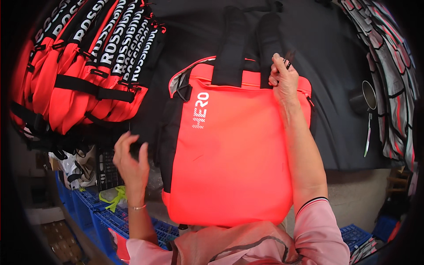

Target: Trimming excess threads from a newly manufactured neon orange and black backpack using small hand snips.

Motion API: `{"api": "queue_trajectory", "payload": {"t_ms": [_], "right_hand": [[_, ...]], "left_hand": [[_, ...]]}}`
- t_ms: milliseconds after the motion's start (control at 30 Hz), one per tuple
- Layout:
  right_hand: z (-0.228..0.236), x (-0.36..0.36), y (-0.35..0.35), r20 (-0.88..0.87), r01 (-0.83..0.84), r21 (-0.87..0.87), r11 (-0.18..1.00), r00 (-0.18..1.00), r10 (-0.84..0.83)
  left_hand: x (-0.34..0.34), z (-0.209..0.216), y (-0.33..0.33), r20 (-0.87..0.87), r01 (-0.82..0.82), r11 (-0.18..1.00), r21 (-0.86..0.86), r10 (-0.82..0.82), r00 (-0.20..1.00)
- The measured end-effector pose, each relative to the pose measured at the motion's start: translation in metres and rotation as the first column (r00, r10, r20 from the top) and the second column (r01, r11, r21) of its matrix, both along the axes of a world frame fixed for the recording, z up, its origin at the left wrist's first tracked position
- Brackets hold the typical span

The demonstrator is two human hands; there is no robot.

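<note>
A bright red-orange bag [234, 159] with black side panels lies flat before me, its lower end against my body. Two black padded straps [229, 48] stretch away from its top over the dark table. My right hand [285, 77] is closed above the bag's upper right corner, beside one strap. From its fingers sticks a small dark tool [288, 64], blurred at the tip, its kind unclear. Off the bag's left side, my left hand [130, 161] hangs with fingers apart and nothing in it.
Several red and black bags [84, 84] are stacked at the far left. On the right stand a dark cup [363, 98], a toothbrush [368, 134] and a pile of grey pieces [393, 84]. Blue crates [106, 221] sit low at the left, below a black crate [108, 170].
</note>
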State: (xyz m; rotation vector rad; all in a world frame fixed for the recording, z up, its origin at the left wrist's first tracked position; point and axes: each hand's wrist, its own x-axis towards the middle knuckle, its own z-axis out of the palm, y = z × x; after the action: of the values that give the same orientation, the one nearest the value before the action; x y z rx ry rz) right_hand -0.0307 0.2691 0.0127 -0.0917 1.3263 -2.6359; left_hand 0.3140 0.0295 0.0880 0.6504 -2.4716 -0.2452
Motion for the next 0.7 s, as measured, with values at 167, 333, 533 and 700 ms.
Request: {"api": "queue_trajectory", "payload": {"t_ms": [167, 333, 533, 700], "right_hand": [[-0.009, 0.003, 0.01, -0.017, 0.033, 0.051, 0.998, 0.999, -0.032], [-0.002, 0.009, 0.004, -0.025, -0.001, 0.027, 1.0, 1.0, 0.001], [-0.001, 0.011, 0.005, -0.049, -0.006, 0.119, 0.993, 0.999, 0.012], [0.002, 0.01, 0.007, 0.001, -0.061, 0.163, 0.985, 0.998, 0.061]], "left_hand": [[-0.158, -0.009, 0.039, -0.07, 0.605, 0.796, 0.026, -0.602, 0.795], [-0.219, -0.051, 0.063, 0.195, 0.622, 0.706, -0.338, -0.594, 0.78], [-0.176, -0.065, 0.071, 0.157, 0.737, 0.67, -0.09, -0.721, 0.674], [-0.173, -0.069, 0.076, 0.05, 0.726, 0.682, -0.087, -0.725, 0.687]]}}
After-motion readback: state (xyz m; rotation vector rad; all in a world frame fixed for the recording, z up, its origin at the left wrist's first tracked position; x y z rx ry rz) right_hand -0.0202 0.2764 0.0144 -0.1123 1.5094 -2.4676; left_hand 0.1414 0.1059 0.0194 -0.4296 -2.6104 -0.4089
